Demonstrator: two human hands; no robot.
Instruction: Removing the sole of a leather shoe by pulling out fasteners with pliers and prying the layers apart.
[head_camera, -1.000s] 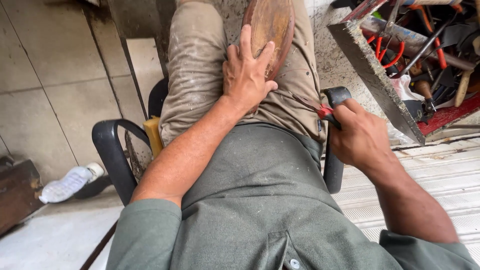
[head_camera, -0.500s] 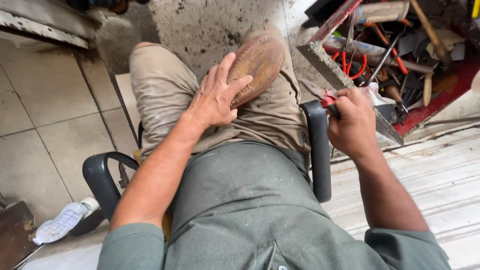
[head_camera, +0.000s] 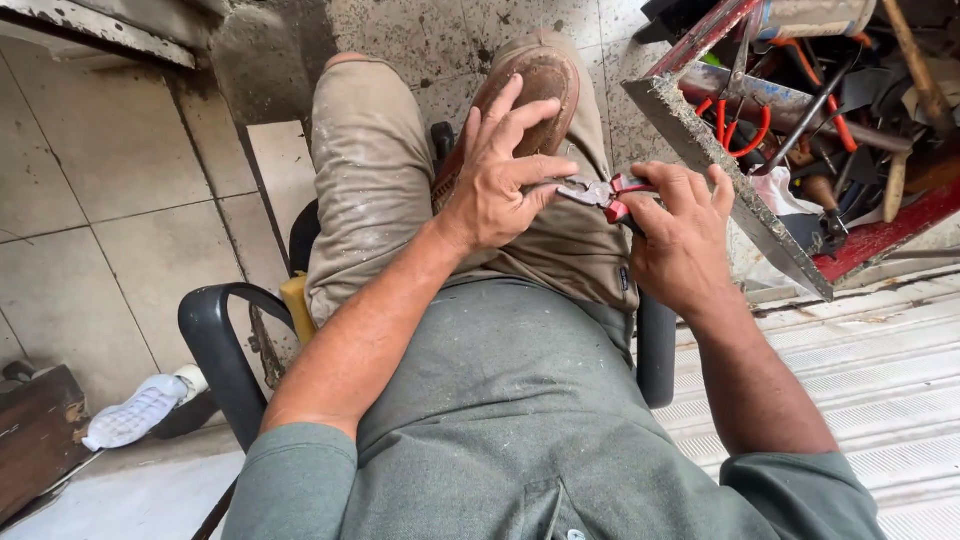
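Seated person's left hand, fingers spread, steadies the worn shoe sole on the raised knee while the right hand grips red-handled pliers touching the left thumb: pinch injury likely if they slip.

Left hand steadying shoe sole, right hand gripping red-handled pliers
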